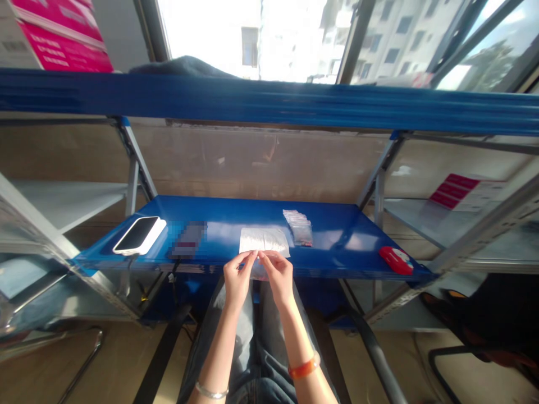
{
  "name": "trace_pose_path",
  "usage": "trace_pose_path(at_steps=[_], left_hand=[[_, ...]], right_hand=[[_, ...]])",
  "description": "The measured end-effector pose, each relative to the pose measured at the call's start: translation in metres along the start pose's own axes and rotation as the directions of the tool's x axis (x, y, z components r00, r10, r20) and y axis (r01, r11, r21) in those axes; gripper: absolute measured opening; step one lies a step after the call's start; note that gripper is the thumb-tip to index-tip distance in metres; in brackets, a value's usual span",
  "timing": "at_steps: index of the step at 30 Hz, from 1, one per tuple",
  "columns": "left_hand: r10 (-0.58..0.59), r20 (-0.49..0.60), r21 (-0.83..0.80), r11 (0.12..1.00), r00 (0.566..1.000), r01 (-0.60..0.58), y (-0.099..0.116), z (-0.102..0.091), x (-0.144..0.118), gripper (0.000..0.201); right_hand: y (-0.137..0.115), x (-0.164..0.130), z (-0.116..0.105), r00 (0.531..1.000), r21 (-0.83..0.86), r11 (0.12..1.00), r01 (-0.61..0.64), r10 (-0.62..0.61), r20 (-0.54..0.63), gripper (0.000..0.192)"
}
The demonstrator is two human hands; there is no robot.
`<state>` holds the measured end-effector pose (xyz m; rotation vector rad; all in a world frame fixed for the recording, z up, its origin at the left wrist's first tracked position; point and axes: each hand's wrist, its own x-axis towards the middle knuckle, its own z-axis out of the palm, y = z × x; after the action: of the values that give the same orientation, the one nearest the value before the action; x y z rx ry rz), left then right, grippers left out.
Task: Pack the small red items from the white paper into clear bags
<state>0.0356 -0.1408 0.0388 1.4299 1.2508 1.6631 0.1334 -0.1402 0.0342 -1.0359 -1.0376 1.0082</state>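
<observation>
Head view: blue shelf [236,216] carries a phone [140,234], a white sheet [264,240], a packet stack [298,226] and a red case [396,260]. Left hand [237,279] and right hand [278,275] pinch a small clear bag [257,270] at the shelf's front edge; its long axis cannot be told.

Left hand [238,279] and right hand [278,275] pinching small clear plastic bag [257,270] at front edge of blue metal shelf [219,220]. White flat packet [264,240], stack of clear pouches [298,226], white-cased phone [140,235], red oval object [396,260] lying on shelf.
</observation>
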Motion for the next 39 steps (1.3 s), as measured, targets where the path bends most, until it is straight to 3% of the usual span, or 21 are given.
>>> trace_pose_path(at_steps=[6,12,16,21,26,29,32,39], left_hand=[[0.023,-0.018,0.059,0.998,1.000,-0.022,-0.003,0.003,-0.004,0.022],[0.001,0.020,0.027,1.000,1.000,-0.002,-0.009,0.006,-0.007,0.024],[0.066,0.070,0.160,0.984,0.995,-0.077,-0.012,0.015,-0.012,0.025],[0.217,0.257,0.374,0.876,0.942,-0.304,-0.022,0.023,-0.011,0.031],[0.217,0.349,0.602,0.694,0.912,-0.396,-0.052,0.019,-0.003,0.031],[0.194,0.336,0.651,0.659,0.922,-0.376,-0.068,0.013,0.001,0.030],[0.204,0.316,0.665,0.649,0.927,-0.370,-0.076,0.007,0.006,0.029],[0.235,0.328,0.646,0.650,0.915,-0.399,-0.078,0.000,0.008,0.030]], right_hand=[[0.009,0.010,-0.013,0.991,-0.079,0.994,0.076,-0.067,0.114,0.033],[0.003,0.014,-0.024,0.971,-0.104,0.990,0.093,-0.067,0.228,0.037],[0.008,0.010,-0.024,0.988,-0.178,0.979,0.098,-0.075,0.134,0.039],[0.029,0.024,-0.041,0.973,-0.322,0.937,0.139,-0.190,-0.133,0.042],[0.026,0.077,-0.074,0.907,-0.612,0.790,0.034,-0.282,-0.313,0.043],[0.018,0.114,-0.088,0.923,-0.790,0.604,-0.106,-0.236,-0.305,0.040],[0.017,0.139,-0.094,0.933,-0.897,0.410,-0.164,-0.231,-0.276,0.039],[0.022,0.160,-0.104,0.943,-0.920,0.338,-0.199,-0.190,-0.273,0.033]])
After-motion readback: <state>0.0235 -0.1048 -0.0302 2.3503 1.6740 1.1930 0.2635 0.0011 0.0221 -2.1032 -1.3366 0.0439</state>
